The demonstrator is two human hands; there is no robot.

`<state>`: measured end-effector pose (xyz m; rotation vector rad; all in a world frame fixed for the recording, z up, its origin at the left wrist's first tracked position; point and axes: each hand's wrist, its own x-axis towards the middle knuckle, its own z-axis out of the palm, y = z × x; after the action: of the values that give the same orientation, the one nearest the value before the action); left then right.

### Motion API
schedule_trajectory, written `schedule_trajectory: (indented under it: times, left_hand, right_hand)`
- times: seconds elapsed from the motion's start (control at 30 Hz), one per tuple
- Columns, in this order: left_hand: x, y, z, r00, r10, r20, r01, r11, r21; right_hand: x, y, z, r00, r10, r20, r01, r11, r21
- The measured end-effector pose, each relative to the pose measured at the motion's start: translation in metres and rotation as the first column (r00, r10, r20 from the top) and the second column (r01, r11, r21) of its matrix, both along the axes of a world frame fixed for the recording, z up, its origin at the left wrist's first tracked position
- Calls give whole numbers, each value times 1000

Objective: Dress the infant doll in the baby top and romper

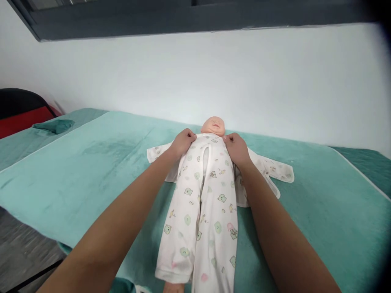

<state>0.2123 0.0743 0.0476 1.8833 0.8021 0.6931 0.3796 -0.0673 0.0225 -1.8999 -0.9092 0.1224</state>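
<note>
A baby doll (214, 126) lies on its back, its head towards the wall. White printed baby pants (207, 191) with an open slit at the crotch stretch over its front, the waistband up near the neck. My left hand (183, 141) pinches the waistband's left corner, and my right hand (237, 149) pinches the right corner. Under the doll a matching baby shirt (279, 170) is spread with its sleeves out to both sides. One doll foot (173, 287) shows below the left pant leg; the doll's arms and trunk are hidden.
A green cloth (91, 162) covers the table, with a small folded dark green cloth (55, 126) at the far left. Beyond it stands a red and black object (24, 116). A white wall (152, 77) borders the table's far edge, under a dark frame (137, 18).
</note>
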Motion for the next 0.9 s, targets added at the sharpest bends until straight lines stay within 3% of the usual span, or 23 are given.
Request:
schedule_trajectory:
  times: [0.1,0.2,0.3,0.4,0.53,0.63,0.77,0.9]
  left_hand:
    - [-3,-12,-14,995,46,90,-56,993,106]
    - [-26,-26,-31,987,73,142,-107,962,251]
    - [-63,-45,-46,995,63,71,-90,863,497]
    - [-96,-66,-56,996,42,-73,13,777,629]
    - [-120,-89,-62,972,-46,-230,193,714,673]
    - [-129,-100,-60,965,-95,-243,239,693,681]
    - [-139,-109,-56,972,-124,-199,227,711,665]
    - [-146,-114,-56,971,-155,-183,236,751,617]
  right_hand:
    - [-1,-1,-2,999,-1,-37,2,999,42]
    - [-9,-8,-5,997,33,-74,-22,989,146]
    - [-25,-20,-6,998,6,-58,8,972,234]
    - [-42,-33,-6,998,-51,-40,59,972,229]
    - [-57,-54,-14,993,-116,0,114,978,177]
    - [-68,-81,-27,990,-103,96,93,990,109]
    - [-96,-126,-41,939,76,335,-56,996,-70]
    - [-117,-152,-48,841,309,444,-264,951,-161]
